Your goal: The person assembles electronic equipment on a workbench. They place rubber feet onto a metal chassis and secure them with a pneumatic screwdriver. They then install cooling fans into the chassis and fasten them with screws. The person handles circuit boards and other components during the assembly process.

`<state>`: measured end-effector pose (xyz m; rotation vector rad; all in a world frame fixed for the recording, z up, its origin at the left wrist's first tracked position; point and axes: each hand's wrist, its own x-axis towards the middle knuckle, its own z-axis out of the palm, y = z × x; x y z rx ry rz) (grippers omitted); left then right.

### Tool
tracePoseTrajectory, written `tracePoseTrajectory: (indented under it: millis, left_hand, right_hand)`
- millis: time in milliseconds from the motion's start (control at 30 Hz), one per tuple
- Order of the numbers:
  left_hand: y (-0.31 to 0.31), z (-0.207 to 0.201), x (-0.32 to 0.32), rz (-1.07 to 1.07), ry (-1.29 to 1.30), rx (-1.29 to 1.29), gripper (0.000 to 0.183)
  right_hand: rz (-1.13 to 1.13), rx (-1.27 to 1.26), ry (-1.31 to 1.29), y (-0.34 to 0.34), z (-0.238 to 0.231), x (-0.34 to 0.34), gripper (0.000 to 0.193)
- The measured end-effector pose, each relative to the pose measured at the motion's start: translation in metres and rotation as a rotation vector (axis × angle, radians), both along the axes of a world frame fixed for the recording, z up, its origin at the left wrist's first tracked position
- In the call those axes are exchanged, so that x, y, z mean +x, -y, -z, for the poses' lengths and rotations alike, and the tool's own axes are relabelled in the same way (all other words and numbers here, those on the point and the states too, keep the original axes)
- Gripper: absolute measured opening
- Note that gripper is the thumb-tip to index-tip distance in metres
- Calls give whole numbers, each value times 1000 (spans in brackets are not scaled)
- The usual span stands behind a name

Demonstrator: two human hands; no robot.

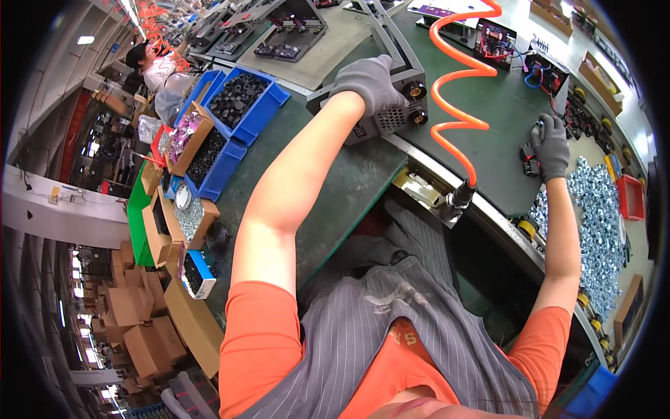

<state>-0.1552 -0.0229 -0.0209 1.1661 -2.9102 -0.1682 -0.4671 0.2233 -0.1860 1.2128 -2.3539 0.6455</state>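
My left hand (370, 84), in a grey glove, is closed over the near edge of a dark grey metal housing (385, 121). This open-framed housing has a perforated panel, and two round black terminals with brass-coloured centres (417, 91) sit at its right corner. Farther right, my gloved right hand (551, 148) is low over the green bench top with its fingers curled in. Whatever its fingertips hold is too small to make out. Against the thumb side of that hand is a small black part with red bits (529, 160).
An orange coiled air hose (457, 77) hangs between my hands. Blue bins (255, 105) of black parts stand left, beside cardboard boxes (202, 220). At right lie a heap of silvery screws (593, 230), black parts (579, 115) and a red tray (631, 197). Another person (155, 70) is far left.
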Motion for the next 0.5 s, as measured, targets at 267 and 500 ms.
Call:
tracePoseTrajectory:
  millis: [267, 500]
  left_hand:
    - [-56, -22, 94, -34, -81, 43, 67]
    - [-158, -19, 195, -115, -436, 8, 65]
  right_hand:
    - [-169, -655, 26, -58, -55, 57, 29]
    - [-936, -176, 893, -64, -58, 264, 33]
